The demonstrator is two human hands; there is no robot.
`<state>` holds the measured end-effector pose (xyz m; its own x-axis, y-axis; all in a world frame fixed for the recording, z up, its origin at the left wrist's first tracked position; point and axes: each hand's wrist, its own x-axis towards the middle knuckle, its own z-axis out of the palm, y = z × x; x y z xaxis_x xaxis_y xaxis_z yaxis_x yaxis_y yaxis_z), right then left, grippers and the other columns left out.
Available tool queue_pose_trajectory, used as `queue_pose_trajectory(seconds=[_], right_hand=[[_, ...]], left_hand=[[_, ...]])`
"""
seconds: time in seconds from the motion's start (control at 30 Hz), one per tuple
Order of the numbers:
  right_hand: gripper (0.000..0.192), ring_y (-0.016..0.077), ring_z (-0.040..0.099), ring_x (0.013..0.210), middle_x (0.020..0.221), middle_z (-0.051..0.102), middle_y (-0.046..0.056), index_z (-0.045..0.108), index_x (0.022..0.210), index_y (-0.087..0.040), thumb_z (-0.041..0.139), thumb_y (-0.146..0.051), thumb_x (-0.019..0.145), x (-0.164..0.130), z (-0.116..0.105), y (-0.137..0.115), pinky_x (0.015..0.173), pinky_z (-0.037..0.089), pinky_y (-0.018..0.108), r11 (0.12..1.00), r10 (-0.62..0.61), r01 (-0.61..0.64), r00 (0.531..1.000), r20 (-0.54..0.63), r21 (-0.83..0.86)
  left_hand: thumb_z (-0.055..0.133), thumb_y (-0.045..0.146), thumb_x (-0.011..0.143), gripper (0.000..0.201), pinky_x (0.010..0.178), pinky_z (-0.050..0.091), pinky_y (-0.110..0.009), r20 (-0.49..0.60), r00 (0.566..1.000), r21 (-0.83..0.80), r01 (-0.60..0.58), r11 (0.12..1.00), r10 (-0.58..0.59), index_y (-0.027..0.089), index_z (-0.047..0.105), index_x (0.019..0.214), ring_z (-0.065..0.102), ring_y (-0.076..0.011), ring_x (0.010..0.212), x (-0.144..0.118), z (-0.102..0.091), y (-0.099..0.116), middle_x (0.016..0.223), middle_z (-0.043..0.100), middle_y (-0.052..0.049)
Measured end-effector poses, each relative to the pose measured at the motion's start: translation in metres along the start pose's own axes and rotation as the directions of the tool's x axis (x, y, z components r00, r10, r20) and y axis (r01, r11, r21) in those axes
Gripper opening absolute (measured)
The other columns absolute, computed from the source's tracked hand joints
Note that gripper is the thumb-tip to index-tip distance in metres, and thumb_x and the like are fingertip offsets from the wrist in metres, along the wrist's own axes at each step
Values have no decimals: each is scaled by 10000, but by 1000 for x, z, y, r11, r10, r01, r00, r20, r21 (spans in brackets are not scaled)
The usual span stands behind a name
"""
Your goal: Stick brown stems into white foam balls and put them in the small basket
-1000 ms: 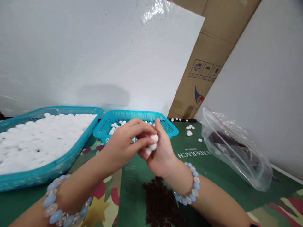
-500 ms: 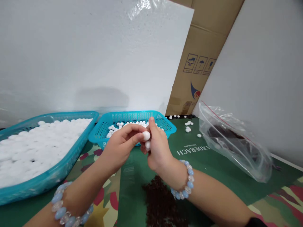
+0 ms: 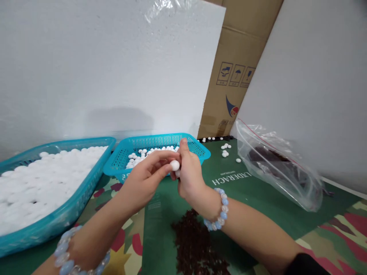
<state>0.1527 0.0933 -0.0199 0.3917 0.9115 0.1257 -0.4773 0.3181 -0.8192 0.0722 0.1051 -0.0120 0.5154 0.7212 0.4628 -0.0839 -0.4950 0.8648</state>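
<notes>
My left hand (image 3: 147, 175) pinches a small white ball (image 3: 174, 165) between thumb and fingers. Against it, my right hand (image 3: 190, 173) is closed, its thumb pointing up; part of a second white ball (image 3: 177, 173) shows at its curled fingers, mostly hidden. Both hands meet just in front of the smaller blue basket (image 3: 114, 156), which holds several loose white balls (image 3: 160, 151). Below the hands, a heap of dark brown shreds (image 3: 192, 244) lies on the green sheet (image 3: 159, 229).
A larger blue basket (image 3: 94, 179) full of white balls (image 3: 51, 183) stands at left. At right lies a clear zip bag (image 3: 281, 168) with dark brown material inside. Loose white balls (image 3: 225, 153) dot the sheet near the cardboard (image 3: 229, 76). White boards (image 3: 114, 68) rise behind.
The view has shifted slightly, so most things sit a little further left. Both hands stay together; the second ball in the right hand is now more covered.
</notes>
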Motion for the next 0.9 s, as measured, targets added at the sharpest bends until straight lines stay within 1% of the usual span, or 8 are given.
queue_pose_trajectory(seconds=[0.1, 0.27, 0.4, 0.53, 0.63, 0.77, 0.83, 0.9], right_hand=[[441, 17, 254, 241, 277, 268, -74, 290, 331, -166, 338, -414, 693, 2, -1, 3, 256, 188, 150, 999, -48, 49, 999, 19, -15], [388, 25, 279, 265, 322, 301, -81, 346, 403, -169, 457, -508, 555, 7, -4, 10, 267, 226, 162, 989, -146, 144, 981, 129, 23], [334, 27, 278, 286, 369, 315, -85, 400, 497, -175, 478, -497, 539, 10, -6, 14, 274, 234, 161, 973, -221, 229, 942, 252, 0], [240, 28, 290, 307, 388, 329, -89, 425, 550, -179, 512, -401, 552, 10, -6, 11, 285, 226, 158, 964, -239, 266, 905, 351, -28], [197, 26, 298, 316, 390, 334, -90, 413, 546, -178, 506, -351, 569, 8, -6, 8, 293, 220, 158, 961, -236, 273, 890, 390, -42], [222, 25, 281, 305, 374, 306, -95, 377, 549, -182, 485, -374, 574, 4, -6, 8, 291, 224, 157, 964, -210, 260, 869, 448, -54], [231, 26, 282, 311, 384, 312, -88, 369, 562, -185, 480, -388, 572, 2, -3, 4, 292, 237, 159, 963, -216, 267, 842, 495, -33], [219, 32, 288, 321, 396, 317, -78, 370, 580, -191, 467, -387, 585, 2, -1, -10, 287, 240, 162, 946, -286, 324, 807, 517, 18]], left_hand=[[474, 152, 631, 120, 568, 415, -144, -16, 999, -5, 29, 1000, -29, 209, 568, 679, 507, -72, 623, 1, -1, -2, 678, 552, 33], [517, 188, 609, 75, 533, 435, -145, -103, 987, -317, 89, 944, -127, 195, 584, 642, 522, -76, 587, 3, -2, -6, 612, 577, 30], [532, 165, 591, 61, 472, 446, -143, -181, 968, -425, 80, 902, -171, 171, 586, 619, 530, -85, 547, 5, -4, -3, 582, 588, 17], [493, 116, 619, 99, 493, 444, -127, -288, 940, -436, 43, 899, -185, 147, 583, 593, 523, -66, 531, 7, -5, 2, 541, 575, 16], [465, 89, 634, 135, 494, 437, -121, -321, 927, -422, 46, 906, -196, 136, 579, 579, 519, -62, 524, 7, -3, 5, 534, 569, 11], [409, 66, 661, 179, 478, 427, -137, -364, 899, -402, 84, 912, -243, 117, 551, 565, 501, -61, 500, 5, -5, 11, 517, 539, 8], [377, 72, 679, 185, 494, 416, -131, -419, 878, -364, 69, 929, -230, 117, 521, 572, 479, -46, 491, 7, -11, 14, 513, 503, 17], [366, 93, 692, 162, 528, 402, -112, -468, 867, -303, 24, 953, -170, 131, 489, 594, 460, -25, 501, 16, -15, 18, 526, 469, 31]])
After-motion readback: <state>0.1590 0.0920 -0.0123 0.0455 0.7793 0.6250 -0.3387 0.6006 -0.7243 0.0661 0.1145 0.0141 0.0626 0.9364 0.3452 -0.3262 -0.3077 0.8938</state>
